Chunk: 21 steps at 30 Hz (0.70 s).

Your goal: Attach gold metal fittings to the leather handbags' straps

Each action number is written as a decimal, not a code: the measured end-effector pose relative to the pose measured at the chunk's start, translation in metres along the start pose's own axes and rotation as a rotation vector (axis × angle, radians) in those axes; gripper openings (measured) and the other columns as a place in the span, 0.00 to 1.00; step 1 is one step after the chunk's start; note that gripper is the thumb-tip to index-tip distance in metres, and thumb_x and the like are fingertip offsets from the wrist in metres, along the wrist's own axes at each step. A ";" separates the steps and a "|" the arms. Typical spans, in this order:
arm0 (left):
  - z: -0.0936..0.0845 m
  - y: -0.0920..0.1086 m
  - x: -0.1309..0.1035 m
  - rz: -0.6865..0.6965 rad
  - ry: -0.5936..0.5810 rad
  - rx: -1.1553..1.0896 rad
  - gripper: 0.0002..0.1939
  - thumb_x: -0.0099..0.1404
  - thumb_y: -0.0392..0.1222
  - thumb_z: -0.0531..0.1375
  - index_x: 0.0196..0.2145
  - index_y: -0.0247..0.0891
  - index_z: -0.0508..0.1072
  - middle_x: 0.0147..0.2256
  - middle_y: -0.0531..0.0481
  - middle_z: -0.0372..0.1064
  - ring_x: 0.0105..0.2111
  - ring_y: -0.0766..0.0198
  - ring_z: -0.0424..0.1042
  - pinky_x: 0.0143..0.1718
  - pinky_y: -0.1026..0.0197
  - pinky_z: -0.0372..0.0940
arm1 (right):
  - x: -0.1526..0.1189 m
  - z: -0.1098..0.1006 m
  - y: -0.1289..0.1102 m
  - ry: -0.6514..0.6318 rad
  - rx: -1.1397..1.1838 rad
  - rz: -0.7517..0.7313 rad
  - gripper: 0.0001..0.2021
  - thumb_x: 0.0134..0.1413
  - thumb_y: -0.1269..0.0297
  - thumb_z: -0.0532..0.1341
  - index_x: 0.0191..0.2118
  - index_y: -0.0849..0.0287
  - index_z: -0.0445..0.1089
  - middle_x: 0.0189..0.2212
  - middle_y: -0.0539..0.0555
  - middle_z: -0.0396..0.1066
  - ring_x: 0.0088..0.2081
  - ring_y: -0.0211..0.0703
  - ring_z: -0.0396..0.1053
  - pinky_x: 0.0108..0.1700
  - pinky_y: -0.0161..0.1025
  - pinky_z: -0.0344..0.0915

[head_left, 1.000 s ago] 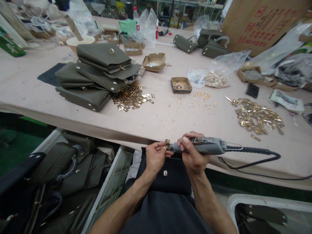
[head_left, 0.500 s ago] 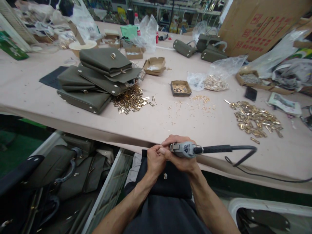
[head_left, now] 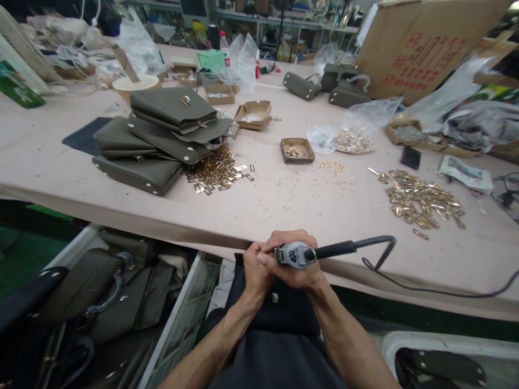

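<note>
Right grip [head_left: 299,276] wrapped round a grey corded tool [head_left: 295,255]; left grip [head_left: 257,273] just beside, its hold hidden from me. Smooth black panel [head_left: 292,313] below both; oblong, glinting metal pieces [head_left: 421,200] heaped beyond, rightward, on desk [head_left: 227,213].

A bag [head_left: 280,313] lies before the tabletop [head_left: 227,221], which bears stacked bags [head_left: 174,108] at left, a box [head_left: 298,159] midway, a hardware heap [head_left: 424,197] at right, with a carton [head_left: 425,43] behind that heap.
</note>
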<state>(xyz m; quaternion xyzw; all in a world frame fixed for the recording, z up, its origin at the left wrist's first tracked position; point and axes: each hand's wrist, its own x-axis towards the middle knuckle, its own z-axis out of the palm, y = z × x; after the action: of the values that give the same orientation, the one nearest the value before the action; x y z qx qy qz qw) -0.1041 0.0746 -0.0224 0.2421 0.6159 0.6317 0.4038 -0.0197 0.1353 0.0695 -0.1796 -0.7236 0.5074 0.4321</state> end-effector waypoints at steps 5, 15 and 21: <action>0.001 0.007 -0.004 0.036 -0.036 -0.022 0.10 0.54 0.42 0.68 0.27 0.38 0.69 0.25 0.50 0.74 0.26 0.58 0.75 0.27 0.62 0.69 | 0.004 -0.016 -0.002 -0.083 0.129 0.047 0.07 0.45 0.67 0.74 0.32 0.57 0.78 0.26 0.52 0.75 0.26 0.40 0.69 0.27 0.37 0.67; 0.002 0.005 -0.009 -0.150 -0.164 -0.178 0.19 0.59 0.47 0.69 0.40 0.33 0.70 0.31 0.42 0.78 0.26 0.56 0.80 0.28 0.61 0.75 | 0.009 -0.091 0.006 0.726 0.718 0.188 0.08 0.47 0.70 0.69 0.31 0.60 0.69 0.25 0.45 0.64 0.20 0.27 0.56 0.27 0.30 0.67; -0.001 0.004 -0.010 -0.077 -0.183 -0.038 0.14 0.64 0.47 0.66 0.38 0.32 0.73 0.30 0.43 0.78 0.23 0.60 0.79 0.23 0.66 0.72 | 0.001 -0.154 0.055 1.110 0.480 0.357 0.14 0.39 0.75 0.70 0.32 0.62 0.65 0.27 0.48 0.68 0.26 0.34 0.67 0.31 0.36 0.74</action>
<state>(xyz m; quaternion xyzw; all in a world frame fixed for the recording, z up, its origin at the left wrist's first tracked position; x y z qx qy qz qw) -0.1004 0.0660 -0.0166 0.2674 0.5731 0.6025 0.4869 0.0939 0.2482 0.0377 -0.4323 -0.2166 0.5511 0.6801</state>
